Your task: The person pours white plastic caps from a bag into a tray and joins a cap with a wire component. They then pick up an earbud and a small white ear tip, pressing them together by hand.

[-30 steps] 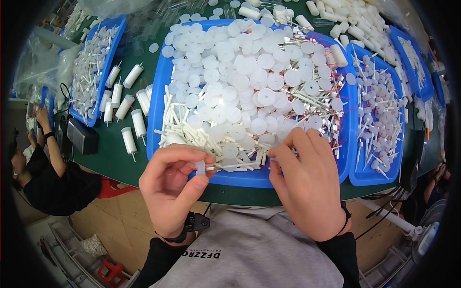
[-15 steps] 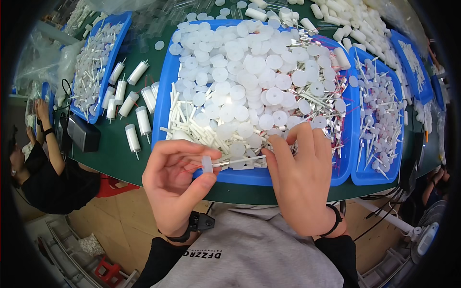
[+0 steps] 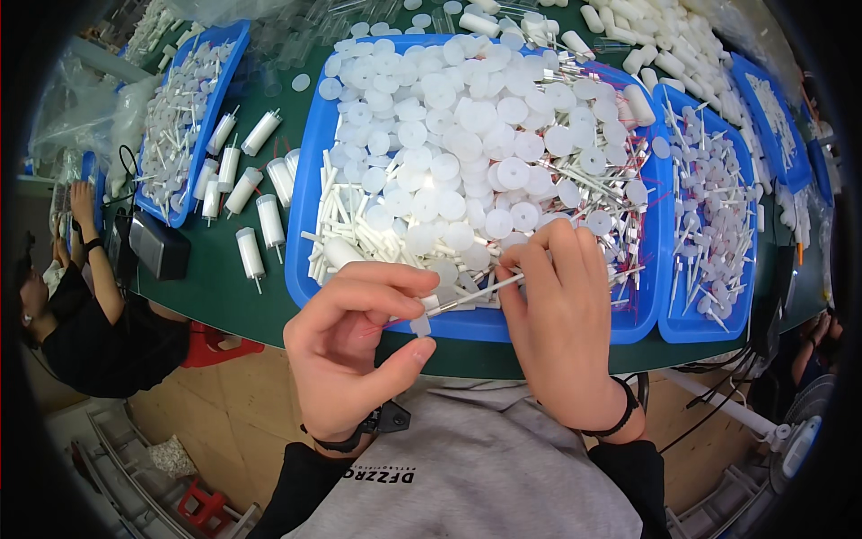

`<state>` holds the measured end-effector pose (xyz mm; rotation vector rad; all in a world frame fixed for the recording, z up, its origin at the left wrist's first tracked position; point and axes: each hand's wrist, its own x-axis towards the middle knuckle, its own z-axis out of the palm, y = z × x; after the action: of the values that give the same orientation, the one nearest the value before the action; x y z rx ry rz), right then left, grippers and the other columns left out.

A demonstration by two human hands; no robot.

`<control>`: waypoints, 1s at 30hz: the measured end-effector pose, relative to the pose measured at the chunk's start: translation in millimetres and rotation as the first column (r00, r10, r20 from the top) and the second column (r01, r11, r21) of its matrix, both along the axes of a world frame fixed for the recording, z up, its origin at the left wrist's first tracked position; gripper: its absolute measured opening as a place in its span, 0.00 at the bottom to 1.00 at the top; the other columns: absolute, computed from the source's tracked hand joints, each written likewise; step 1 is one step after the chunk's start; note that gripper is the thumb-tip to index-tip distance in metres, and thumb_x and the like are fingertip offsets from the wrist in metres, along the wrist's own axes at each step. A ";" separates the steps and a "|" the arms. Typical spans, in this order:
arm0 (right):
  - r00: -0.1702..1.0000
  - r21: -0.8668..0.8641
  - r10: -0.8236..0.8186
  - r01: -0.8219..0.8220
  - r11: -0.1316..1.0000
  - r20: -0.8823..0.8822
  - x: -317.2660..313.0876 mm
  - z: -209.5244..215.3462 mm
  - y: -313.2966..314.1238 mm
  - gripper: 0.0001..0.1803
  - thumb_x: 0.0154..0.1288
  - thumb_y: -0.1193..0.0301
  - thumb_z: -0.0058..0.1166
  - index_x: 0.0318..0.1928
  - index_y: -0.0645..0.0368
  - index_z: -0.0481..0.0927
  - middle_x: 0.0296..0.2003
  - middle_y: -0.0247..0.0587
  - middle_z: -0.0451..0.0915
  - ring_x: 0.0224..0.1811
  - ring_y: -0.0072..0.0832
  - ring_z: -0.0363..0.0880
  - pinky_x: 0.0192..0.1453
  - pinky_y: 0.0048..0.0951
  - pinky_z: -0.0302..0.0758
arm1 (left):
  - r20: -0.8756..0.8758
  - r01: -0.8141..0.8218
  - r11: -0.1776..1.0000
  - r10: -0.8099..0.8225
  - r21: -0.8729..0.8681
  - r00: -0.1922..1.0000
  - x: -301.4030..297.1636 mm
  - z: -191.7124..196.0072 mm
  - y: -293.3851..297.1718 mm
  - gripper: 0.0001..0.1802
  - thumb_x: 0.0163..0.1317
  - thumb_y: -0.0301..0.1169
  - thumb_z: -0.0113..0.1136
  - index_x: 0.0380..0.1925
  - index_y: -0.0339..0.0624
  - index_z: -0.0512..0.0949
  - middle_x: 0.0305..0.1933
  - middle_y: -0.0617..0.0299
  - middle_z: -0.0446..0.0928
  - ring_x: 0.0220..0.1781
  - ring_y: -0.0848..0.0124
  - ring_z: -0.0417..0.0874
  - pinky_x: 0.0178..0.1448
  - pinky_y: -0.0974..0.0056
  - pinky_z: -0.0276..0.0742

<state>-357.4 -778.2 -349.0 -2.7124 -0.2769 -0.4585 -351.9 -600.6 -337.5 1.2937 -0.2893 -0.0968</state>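
My left hand (image 3: 355, 346) pinches a small white plastic disc (image 3: 420, 323) between thumb and forefinger at the front rim of a big blue tray (image 3: 305, 193). My right hand (image 3: 561, 323) holds a thin metal pin (image 3: 471, 296) by one end, and the pin's other end runs into the disc. The tray is heaped with white discs (image 3: 485, 144) and white sticks (image 3: 346, 229), with red-tipped metal pins (image 3: 597, 193) on its right side. Both hands hover just over the tray's near edge.
A green table (image 3: 224, 287) carries more blue trays: one at the left (image 3: 211, 117) and one at the right (image 3: 709, 225) with assembled parts. White cylinders (image 3: 247, 189) stand left of the big tray. Another person (image 3: 76, 305) sits at the far left beside a black box (image 3: 157, 244).
My hands have drawn slightly back from the tray's edge, and the pin now meets the disc in my left fingers. My right hand has shifted a little to the right.
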 end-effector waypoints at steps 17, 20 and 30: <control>0.989 0.525 0.144 -0.101 0.845 -0.042 -14.9 33.4 -34.5 0.12 0.42 0.84 0.59 0.32 0.62 0.80 0.27 0.36 0.78 0.30 0.32 0.72 0.34 0.27 0.67 | -0.160 -0.050 0.995 0.035 -0.090 0.986 -4.9 1.0 -4.3 0.14 0.51 0.15 0.55 0.40 0.28 0.70 0.42 0.49 0.74 0.45 0.66 0.78 0.47 0.64 0.78; 0.985 0.485 0.174 -0.147 0.862 -0.009 -16.8 38.3 -38.0 0.13 0.41 0.85 0.60 0.32 0.61 0.80 0.28 0.38 0.79 0.31 0.32 0.72 0.35 0.27 0.67 | -0.190 -0.079 0.996 0.071 -0.035 0.979 -5.2 3.3 -3.9 0.13 0.52 0.16 0.55 0.40 0.28 0.71 0.39 0.49 0.75 0.42 0.67 0.79 0.46 0.64 0.79; 0.979 0.446 0.200 -0.190 0.875 0.024 -19.2 36.1 -40.2 0.14 0.39 0.85 0.61 0.32 0.61 0.81 0.29 0.37 0.79 0.30 0.32 0.72 0.35 0.27 0.67 | -0.215 -0.078 0.996 0.067 -0.041 0.974 -6.7 3.8 -7.9 0.13 0.52 0.15 0.55 0.40 0.28 0.71 0.38 0.49 0.76 0.42 0.67 0.80 0.46 0.63 0.79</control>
<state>-376.7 -818.5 -312.8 -2.2107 -0.3832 -0.3774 -358.6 -608.5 -333.7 1.2313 -0.0598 -0.1648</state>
